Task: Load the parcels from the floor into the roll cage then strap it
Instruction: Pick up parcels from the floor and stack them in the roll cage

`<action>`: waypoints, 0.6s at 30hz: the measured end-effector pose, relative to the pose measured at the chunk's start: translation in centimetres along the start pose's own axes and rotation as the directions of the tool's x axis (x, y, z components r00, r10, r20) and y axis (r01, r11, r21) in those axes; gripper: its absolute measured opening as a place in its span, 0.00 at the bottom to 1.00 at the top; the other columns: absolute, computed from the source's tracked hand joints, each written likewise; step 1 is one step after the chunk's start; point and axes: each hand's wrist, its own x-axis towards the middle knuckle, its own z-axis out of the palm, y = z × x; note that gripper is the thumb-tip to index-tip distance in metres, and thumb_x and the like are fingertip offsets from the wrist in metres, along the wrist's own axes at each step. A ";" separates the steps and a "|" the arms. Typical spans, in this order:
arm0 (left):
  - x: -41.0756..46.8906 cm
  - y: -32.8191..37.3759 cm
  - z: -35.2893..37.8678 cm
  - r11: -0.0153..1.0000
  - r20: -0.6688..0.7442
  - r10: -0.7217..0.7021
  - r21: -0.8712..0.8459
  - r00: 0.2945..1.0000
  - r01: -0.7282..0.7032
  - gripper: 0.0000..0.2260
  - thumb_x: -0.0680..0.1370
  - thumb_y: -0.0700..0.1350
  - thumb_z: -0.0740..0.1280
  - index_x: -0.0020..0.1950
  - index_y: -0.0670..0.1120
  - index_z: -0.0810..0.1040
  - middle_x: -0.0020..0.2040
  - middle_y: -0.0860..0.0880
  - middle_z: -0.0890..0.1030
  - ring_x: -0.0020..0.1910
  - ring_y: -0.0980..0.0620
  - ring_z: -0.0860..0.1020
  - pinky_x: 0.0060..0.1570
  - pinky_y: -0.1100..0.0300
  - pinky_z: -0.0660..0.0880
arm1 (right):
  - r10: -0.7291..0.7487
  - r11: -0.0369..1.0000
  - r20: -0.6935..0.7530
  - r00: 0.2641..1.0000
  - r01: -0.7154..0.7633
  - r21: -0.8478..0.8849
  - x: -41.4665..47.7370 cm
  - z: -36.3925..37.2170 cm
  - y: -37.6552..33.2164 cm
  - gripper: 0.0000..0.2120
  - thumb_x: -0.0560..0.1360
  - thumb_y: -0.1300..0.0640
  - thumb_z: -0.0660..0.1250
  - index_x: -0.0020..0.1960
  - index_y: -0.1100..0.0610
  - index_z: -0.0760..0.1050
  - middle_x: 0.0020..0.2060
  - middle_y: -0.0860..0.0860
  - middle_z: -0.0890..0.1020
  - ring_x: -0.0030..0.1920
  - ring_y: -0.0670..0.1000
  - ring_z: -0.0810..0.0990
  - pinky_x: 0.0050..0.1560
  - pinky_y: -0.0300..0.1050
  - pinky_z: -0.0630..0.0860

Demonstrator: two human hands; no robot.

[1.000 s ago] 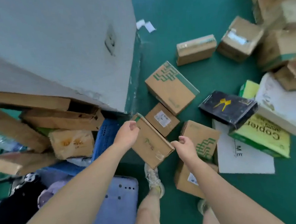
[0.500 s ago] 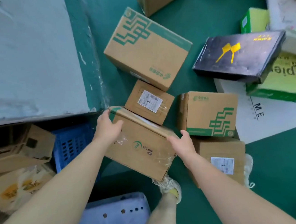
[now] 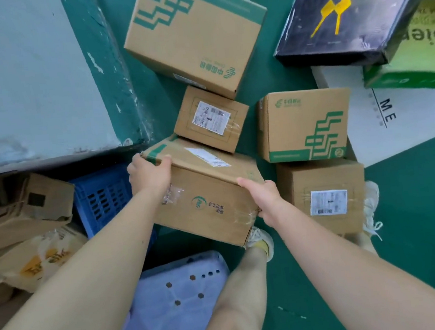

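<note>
Hands clamp opposite ends of the tan parcel (image 3: 203,192) to keep it from twisting. Left hand (image 3: 149,172) curls over the far-left top corner, right hand (image 3: 263,197) wraps the right edge. Parcel sits low before the legs, probably just off the green floor (image 3: 413,199). Long axis runs left-right, labelled top tipped away toward the small labelled box (image 3: 210,119).

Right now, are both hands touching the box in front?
Touching. The head view shows the left hand and right hand curled over opposite top corners of the box.
</note>
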 end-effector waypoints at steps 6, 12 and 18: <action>-7.3 -0.9 -2.8 0.993 -0.071 -0.119 0.001 0.990 0.119 0.33 0.78 0.55 0.65 0.76 0.42 0.58 0.72 0.41 0.62 0.69 0.39 0.65 0.65 0.45 0.66 | 0.040 0.999 0.008 0.999 -0.041 0.036 -5.9 -2.6 1.4 0.40 0.65 0.43 0.77 0.70 0.57 0.66 0.61 0.55 0.77 0.60 0.58 0.77 0.63 0.61 0.75; -17.1 1.6 -8.5 0.981 -0.106 -0.191 -0.043 0.976 0.187 0.36 0.77 0.53 0.65 0.79 0.44 0.51 0.75 0.40 0.58 0.72 0.39 0.60 0.67 0.46 0.63 | 0.058 0.998 0.081 0.995 -0.057 -0.015 -15.9 -7.4 0.4 0.36 0.73 0.47 0.75 0.73 0.56 0.62 0.68 0.56 0.72 0.66 0.60 0.72 0.64 0.64 0.71; -27.5 6.7 -13.3 0.987 -0.122 -0.150 -0.071 0.981 0.142 0.31 0.78 0.52 0.64 0.77 0.45 0.56 0.72 0.40 0.61 0.70 0.38 0.63 0.65 0.47 0.63 | -0.022 1.000 0.129 0.991 0.024 -0.013 -26.0 -14.5 -2.1 0.38 0.74 0.49 0.74 0.77 0.56 0.59 0.75 0.57 0.65 0.73 0.65 0.65 0.69 0.73 0.64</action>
